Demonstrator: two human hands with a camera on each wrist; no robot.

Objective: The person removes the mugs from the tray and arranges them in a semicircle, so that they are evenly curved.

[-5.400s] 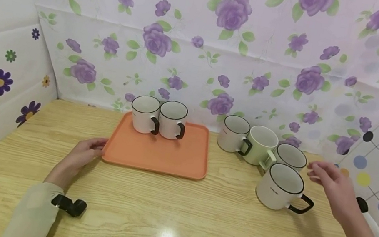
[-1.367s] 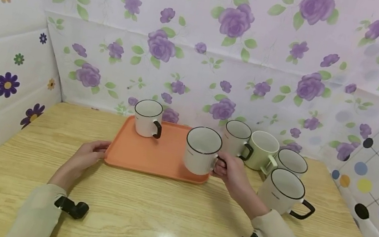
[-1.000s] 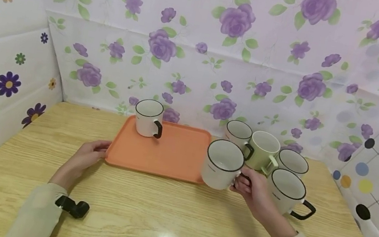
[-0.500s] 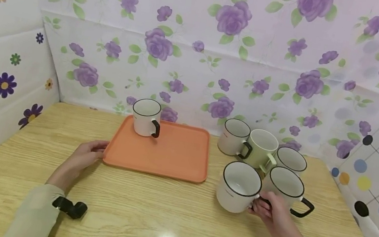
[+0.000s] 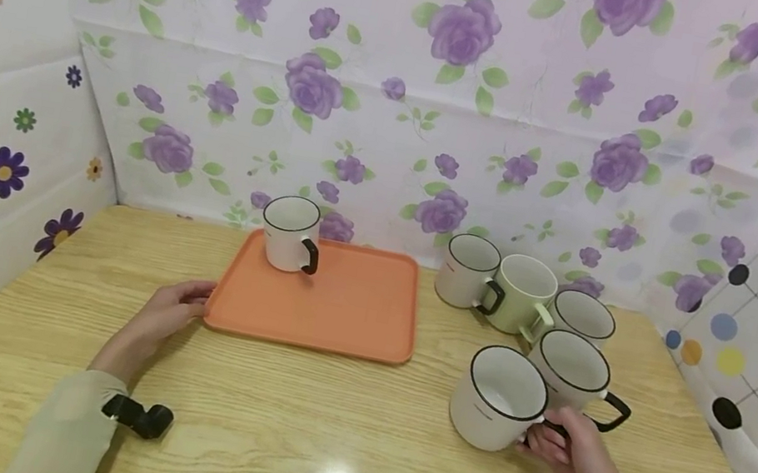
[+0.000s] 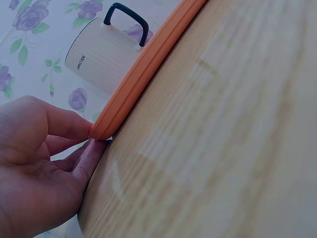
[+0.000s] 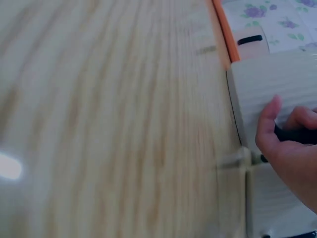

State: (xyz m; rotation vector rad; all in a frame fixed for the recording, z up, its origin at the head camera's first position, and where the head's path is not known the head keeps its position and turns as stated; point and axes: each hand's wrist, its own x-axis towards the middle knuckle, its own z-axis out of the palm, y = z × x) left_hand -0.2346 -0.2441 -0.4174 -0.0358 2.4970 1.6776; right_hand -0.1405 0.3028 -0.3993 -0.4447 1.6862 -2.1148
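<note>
My right hand (image 5: pixel 576 457) grips the black handle of a white mug with a black rim (image 5: pixel 488 416), right of the tray and at the front of the mug group. In the right wrist view, fingers curl round that handle, close to the mug's wall (image 7: pixel 277 79). Whether its base fully rests on the table is hard to tell. My left hand (image 5: pixel 167 313) is at the left edge of the orange tray (image 5: pixel 333 321); the left wrist view shows its thumb and fingers pinching the tray's rim (image 6: pixel 124 99). One white mug (image 5: pixel 289 242) stands upright at the tray's back left.
Behind the held mug stand a white mug (image 5: pixel 467 273), a pale green mug (image 5: pixel 521 295), another white mug (image 5: pixel 584 315) and a nearer one (image 5: pixel 568 371) with its handle to the right. Floral cloth (image 5: pixel 380 144) walls the wooden table (image 5: pixel 285 423) at the back.
One of two mugs on the tray was picked up by its handle. My right hand carried it right and toward me, off the tray, to beside the other mugs. The left hand stayed at the tray.
</note>
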